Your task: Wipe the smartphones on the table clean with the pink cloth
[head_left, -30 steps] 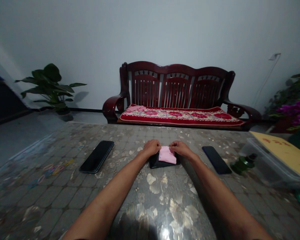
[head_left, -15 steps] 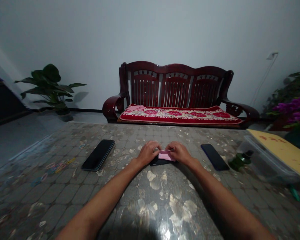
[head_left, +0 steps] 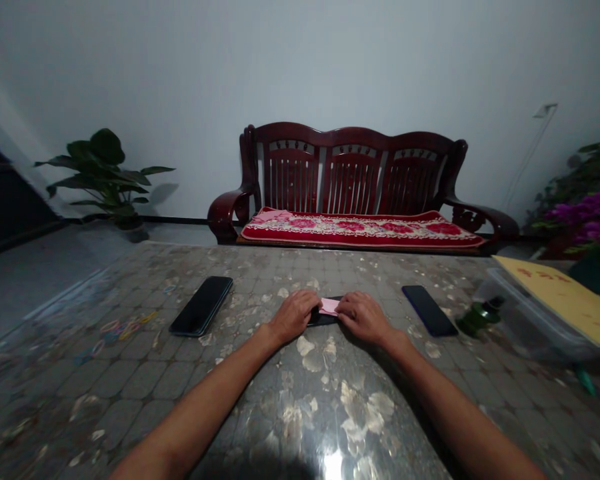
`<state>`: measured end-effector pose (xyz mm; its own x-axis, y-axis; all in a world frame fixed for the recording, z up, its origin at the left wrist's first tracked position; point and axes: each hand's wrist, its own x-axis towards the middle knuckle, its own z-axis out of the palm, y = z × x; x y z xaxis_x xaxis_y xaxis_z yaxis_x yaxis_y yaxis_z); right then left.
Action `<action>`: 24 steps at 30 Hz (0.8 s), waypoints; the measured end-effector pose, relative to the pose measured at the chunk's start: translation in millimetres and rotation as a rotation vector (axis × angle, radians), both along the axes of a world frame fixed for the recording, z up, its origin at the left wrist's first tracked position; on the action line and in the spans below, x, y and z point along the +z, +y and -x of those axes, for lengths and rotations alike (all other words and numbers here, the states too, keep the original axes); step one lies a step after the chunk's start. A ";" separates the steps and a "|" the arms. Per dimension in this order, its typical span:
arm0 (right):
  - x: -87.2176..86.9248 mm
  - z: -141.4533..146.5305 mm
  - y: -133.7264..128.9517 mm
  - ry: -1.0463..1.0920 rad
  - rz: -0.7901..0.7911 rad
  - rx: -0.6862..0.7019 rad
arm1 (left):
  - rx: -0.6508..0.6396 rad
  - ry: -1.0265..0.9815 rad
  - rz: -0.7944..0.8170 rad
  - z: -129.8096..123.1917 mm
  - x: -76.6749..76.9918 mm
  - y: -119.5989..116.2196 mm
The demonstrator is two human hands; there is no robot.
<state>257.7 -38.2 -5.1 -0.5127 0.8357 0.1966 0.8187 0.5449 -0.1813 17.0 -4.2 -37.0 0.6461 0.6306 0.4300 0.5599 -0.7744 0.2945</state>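
Note:
A small pink cloth [head_left: 329,306] lies over a flat black object [head_left: 325,319] at the middle of the patterned table [head_left: 300,413]. My left hand [head_left: 296,313] has its fingers closed at the cloth's left edge. On the other side, my right hand [head_left: 363,316] pinches the right part of the cloth, fingers bent down onto it. Both hands partly hide the black object. A dark phone [head_left: 201,306] lies to the left of my hands, and a second phone [head_left: 429,311] lies to the right.
Coloured rubber bands [head_left: 125,328] are scattered at the left. A green bottle [head_left: 480,317], a clear plastic box [head_left: 530,333] and a yellow sheet [head_left: 563,297] on it stand at the right. Behind the table is a wooden bench [head_left: 353,173].
The pink cloth now lies flatter on the black object, and less of it shows. Both hands have lowered around it, with the right fingers further over the cloth. The view has shifted slightly.

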 end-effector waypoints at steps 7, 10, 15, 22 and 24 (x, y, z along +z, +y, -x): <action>-1.8 0.4 -4.5 -0.022 -0.040 -0.014 | -0.088 0.134 0.041 -3.2 1.6 -9.6; -2.9 1.5 -6.3 0.045 -0.043 -0.045 | -0.106 0.206 0.114 1.3 0.3 -11.9; -2.1 13.6 -5.2 0.116 -0.040 -0.060 | -0.054 0.116 0.171 12.8 -1.4 -12.9; -0.5 27.3 -1.0 -0.042 -0.030 -0.033 | 0.256 -0.026 0.206 33.9 -7.9 -18.9; -0.2 29.6 0.8 -0.099 -0.022 -0.026 | 0.262 -0.022 0.216 36.0 -8.3 -21.0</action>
<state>228.1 -37.4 -5.3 -0.5086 0.8450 0.1649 0.8459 0.5261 -0.0869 -19.0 -25.3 -45.4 0.4419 0.8521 0.2804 0.7237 -0.5233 0.4499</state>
